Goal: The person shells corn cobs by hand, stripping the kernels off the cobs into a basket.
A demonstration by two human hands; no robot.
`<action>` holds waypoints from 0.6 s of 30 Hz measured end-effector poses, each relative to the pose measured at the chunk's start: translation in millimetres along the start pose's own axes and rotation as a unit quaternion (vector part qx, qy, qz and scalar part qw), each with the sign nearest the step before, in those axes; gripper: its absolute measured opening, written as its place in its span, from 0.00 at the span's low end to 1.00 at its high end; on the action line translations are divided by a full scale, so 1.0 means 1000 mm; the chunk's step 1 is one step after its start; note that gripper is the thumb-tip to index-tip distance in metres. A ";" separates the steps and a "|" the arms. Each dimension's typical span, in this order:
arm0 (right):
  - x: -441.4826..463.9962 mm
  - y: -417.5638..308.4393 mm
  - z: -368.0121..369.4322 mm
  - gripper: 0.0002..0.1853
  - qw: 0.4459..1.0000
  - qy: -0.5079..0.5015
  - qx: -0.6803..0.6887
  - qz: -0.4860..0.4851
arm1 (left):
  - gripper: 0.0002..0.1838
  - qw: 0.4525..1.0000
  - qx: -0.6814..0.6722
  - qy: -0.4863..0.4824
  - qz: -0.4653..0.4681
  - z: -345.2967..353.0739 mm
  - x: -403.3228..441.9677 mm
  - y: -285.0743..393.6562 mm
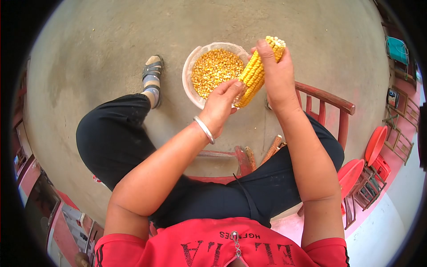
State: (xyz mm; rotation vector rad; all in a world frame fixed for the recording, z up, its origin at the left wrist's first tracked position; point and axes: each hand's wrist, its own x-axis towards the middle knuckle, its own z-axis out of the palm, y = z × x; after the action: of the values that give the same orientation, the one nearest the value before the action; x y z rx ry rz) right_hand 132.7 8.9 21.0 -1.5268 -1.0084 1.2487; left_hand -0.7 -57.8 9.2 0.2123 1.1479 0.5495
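Note:
A yellow ear of corn point(254, 76) is held at a slant, its upper end pointing away from me to the right. My right hand point(279, 76) is wrapped round its upper part, with the thumb along the kernels. My left hand point(221, 101), with a silver bangle on the wrist, grips the lower end, its thumb pressed against the kernels. Some rows near that thumb look stripped. Below and to the left of the ear stands a pale plastic basket point(188, 84) on the floor, holding many loose corn kernels point(215, 69).
Several stripped cobs point(271, 150) lie between my legs by a red wooden frame point(243, 161). A red wooden chair rail point(327, 95) is beside my right knee. Red stools point(377, 144) and wooden chairs line the right wall. My sandalled foot point(153, 78) rests left of the basket.

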 end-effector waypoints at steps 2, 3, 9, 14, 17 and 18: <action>0.004 -0.002 -0.007 0.23 0.998 0.003 0.049 0.037 | 0.23 0.998 0.024 -0.008 0.060 0.003 -0.003 -0.002; 0.006 -0.005 -0.008 0.22 0.993 0.006 0.097 0.074 | 0.23 0.998 0.025 -0.009 0.061 0.002 -0.003 -0.002; 0.004 -0.013 -0.010 0.19 0.968 -0.019 0.193 0.157 | 0.26 0.980 0.136 -0.051 0.134 0.003 -0.004 0.002; -0.003 -0.014 -0.002 0.18 0.960 -0.030 0.217 0.176 | 0.31 0.963 0.180 -0.039 0.196 0.011 -0.008 0.000; -0.003 -0.013 -0.004 0.17 0.966 -0.035 0.187 0.174 | 0.33 0.961 0.210 -0.065 0.171 0.010 -0.011 0.002; -0.002 -0.012 -0.006 0.17 0.967 -0.048 0.175 0.179 | 0.33 0.961 0.210 -0.065 0.170 0.010 -0.010 0.001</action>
State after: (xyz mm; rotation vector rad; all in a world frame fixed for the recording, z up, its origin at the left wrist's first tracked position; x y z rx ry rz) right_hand 137.8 9.2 33.6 -1.4151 -0.5406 1.6670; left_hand 4.7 -61.1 21.7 0.8128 1.0941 0.5781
